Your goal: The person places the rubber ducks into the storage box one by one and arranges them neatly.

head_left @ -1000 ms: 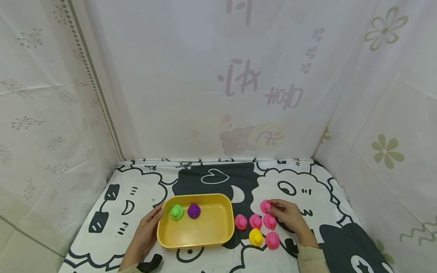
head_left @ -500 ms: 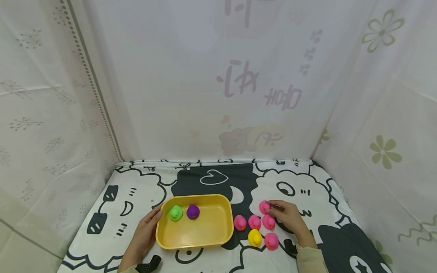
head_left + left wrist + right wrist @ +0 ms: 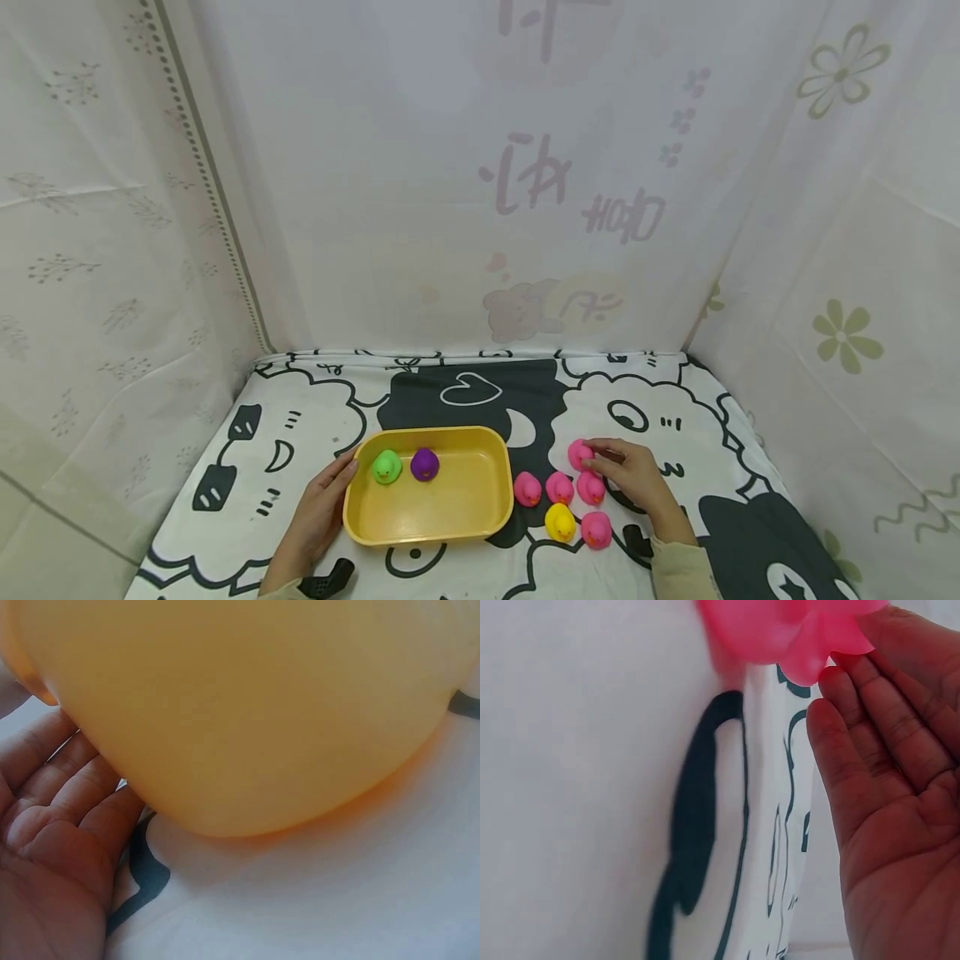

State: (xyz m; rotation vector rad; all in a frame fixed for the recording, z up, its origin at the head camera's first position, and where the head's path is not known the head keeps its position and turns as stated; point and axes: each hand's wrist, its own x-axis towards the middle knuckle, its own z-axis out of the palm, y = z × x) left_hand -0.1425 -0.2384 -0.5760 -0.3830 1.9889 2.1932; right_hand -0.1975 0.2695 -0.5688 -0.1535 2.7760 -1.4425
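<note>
My left hand [image 3: 321, 507] holds the left end of a yellow plastic tray [image 3: 472, 533]. In the left wrist view its fingers [image 3: 71, 769] lie against the outer wall of the tray [image 3: 262, 727]. A green rubber duck [image 3: 387, 467] and a purple rubber duck [image 3: 424, 465] sit inside the tray. My right hand [image 3: 636, 477] pinches the farthest pink rubber duck [image 3: 579, 454] by its right side, which the fingers partly cover. Just in front of it stands another pink duck [image 3: 591, 488]. In the right wrist view, pink ducks [image 3: 772, 630] show at the top, beside the thumb.
Right of the tray stand more pink ducks [image 3: 527, 489], one of them a nearer pink duck [image 3: 597, 530] beside a yellow duck [image 3: 560, 522]. A black-and-white printed cloth [image 3: 450, 392] covers the table. Pale printed curtains [image 3: 375, 208] enclose the back and sides.
</note>
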